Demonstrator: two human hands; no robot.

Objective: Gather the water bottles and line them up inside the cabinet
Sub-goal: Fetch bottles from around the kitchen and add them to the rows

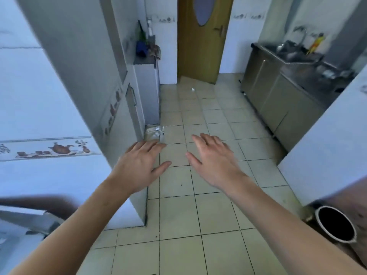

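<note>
Clear plastic water bottles (156,132) lie bunched on the tiled floor at the foot of a grey cabinet (148,92) on the left wall. My left hand (139,165) hovers just in front of them, palm down, fingers straight, holding nothing. To its right my right hand (212,161) is stretched out the same way over the floor, empty. A steel cabinet (278,100) with closed doors stands under the sink on the right; the frame is blurred.
A white tiled wall corner (127,195) juts out at the left beside my left arm. A brown door (200,40) closes the far end. A black-and-white pot (335,224) sits at the lower right. Bottles and a rag top the grey cabinet.
</note>
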